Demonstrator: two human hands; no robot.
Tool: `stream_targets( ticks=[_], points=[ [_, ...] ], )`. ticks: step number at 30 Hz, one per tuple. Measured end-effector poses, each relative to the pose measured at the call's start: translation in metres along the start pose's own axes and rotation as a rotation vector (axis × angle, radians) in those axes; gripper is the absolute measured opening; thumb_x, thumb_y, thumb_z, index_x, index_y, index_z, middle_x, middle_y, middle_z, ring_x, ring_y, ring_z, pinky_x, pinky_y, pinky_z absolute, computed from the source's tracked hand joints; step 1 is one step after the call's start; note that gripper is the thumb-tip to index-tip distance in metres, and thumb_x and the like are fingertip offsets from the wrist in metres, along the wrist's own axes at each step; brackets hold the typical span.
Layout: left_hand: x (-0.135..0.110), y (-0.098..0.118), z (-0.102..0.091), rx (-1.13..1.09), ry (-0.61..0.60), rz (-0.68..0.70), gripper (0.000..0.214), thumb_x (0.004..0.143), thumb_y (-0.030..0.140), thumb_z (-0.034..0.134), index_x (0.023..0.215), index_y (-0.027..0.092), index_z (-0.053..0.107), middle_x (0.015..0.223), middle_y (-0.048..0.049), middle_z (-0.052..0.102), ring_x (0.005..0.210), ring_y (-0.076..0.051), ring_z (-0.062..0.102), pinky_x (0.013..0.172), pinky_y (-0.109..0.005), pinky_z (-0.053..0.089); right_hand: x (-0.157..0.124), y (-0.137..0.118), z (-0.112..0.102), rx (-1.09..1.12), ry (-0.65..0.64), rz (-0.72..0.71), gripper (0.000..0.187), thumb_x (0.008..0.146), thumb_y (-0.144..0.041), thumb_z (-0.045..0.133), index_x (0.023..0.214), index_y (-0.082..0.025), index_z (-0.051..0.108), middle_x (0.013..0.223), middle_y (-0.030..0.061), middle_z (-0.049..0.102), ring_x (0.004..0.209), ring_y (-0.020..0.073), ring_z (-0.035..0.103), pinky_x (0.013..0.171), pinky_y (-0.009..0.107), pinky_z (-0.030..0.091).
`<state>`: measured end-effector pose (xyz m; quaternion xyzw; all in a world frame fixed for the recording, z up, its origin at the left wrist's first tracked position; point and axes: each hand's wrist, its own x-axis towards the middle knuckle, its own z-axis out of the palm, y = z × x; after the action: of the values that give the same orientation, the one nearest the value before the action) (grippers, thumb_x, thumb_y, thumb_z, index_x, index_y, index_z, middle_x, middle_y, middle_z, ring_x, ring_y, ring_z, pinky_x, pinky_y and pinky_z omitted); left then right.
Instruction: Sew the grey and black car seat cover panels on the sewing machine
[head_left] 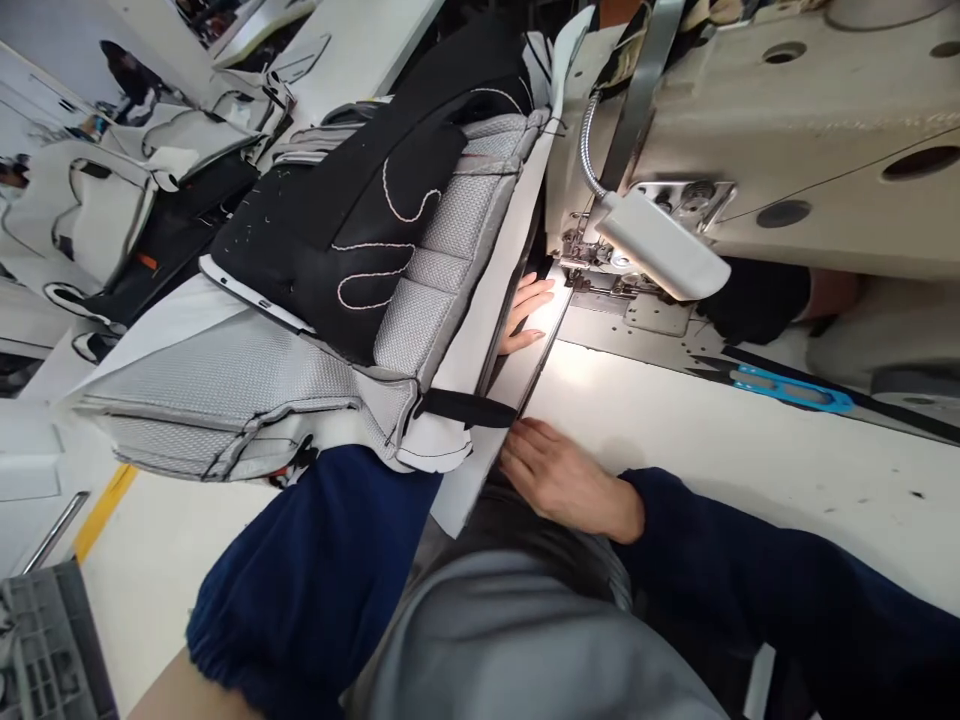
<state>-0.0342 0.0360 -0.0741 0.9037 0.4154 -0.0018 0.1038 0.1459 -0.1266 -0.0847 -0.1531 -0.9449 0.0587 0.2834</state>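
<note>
A large grey and black padded fabric cover point(454, 215), like a car seat cover, lies over my left forearm. Its white-backed edge runs under the needle area of a sewing machine point(577, 260). My left hand point(525, 315) reaches out from beneath the cover, fingers stretched and lying flat on the white material just before the presser foot. My right hand point(562, 478) is nearer my body, its fingers closed on the cover's edge beside a black strap point(469, 408). The fingertips of that hand are partly hidden against the material.
A grey work lamp point(664, 245) lights the needle. Blue-handled thread snips point(795, 387) lie on the machine bed at right. More covers point(97, 210) are piled at the far left. A grey plastic crate point(52, 640) stands at the lower left, and my knee is below the table edge.
</note>
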Motion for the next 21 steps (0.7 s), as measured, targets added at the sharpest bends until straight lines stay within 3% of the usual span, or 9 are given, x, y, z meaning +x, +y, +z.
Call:
stream_targets(
  ticks=[4,8,12,16,21],
  points=[
    [-0.003,0.008,0.001,-0.053,-0.008,-0.055,0.062,0.098,0.043,0.04,0.151,0.012,0.031,0.164,-0.0033,0.022,0.153,-0.02,0.009,0.124,-0.048,0.001,0.012,-0.005,0.011,0.131,-0.267,-0.065,0.024,0.095,-0.017,0.049,0.08,-0.014,0.067,0.076,0.0089,0.068,0.074,0.0217,0.059,0.084,0.042,0.043],
    [-0.014,0.004,0.005,-0.125,0.033,0.002,0.06,0.1,0.038,0.039,0.15,0.008,0.033,0.163,-0.008,0.025,0.153,-0.021,0.01,0.125,-0.045,0.005,0.025,0.005,0.018,0.079,-0.461,-0.06,0.023,0.089,-0.009,0.052,0.077,-0.015,0.07,0.076,0.0108,0.07,0.075,0.0237,0.06,0.072,0.04,0.04],
    [-0.02,0.0,0.001,-0.15,0.03,0.045,0.059,0.098,0.035,0.043,0.148,0.004,0.036,0.161,-0.0116,0.028,0.152,-0.023,0.011,0.124,-0.042,0.009,0.024,0.008,0.018,0.069,-0.466,-0.121,0.023,0.085,-0.009,0.055,0.072,-0.017,0.072,0.069,0.0106,0.069,0.078,0.0256,0.06,0.072,0.04,0.037],
    [-0.014,0.008,-0.013,-0.109,0.002,-0.033,0.061,0.094,0.034,0.046,0.145,0.002,0.037,0.16,-0.013,0.03,0.152,-0.022,0.016,0.124,-0.041,0.009,0.024,0.013,0.018,0.061,-0.46,-0.095,0.023,0.085,-0.009,0.056,0.072,-0.018,0.073,0.067,0.0093,0.069,0.072,0.0232,0.059,0.07,0.039,0.036],
    [0.005,0.015,-0.022,-0.025,-0.061,-0.16,0.057,0.096,0.034,0.042,0.147,0.009,0.036,0.162,-0.0048,0.028,0.151,-0.018,0.015,0.124,-0.042,0.008,0.025,0.03,0.016,0.026,-0.41,-0.011,0.026,0.084,-0.009,0.055,0.064,-0.017,0.069,0.064,0.0091,0.068,0.064,0.0196,0.055,0.064,0.037,0.031]
  ],
)
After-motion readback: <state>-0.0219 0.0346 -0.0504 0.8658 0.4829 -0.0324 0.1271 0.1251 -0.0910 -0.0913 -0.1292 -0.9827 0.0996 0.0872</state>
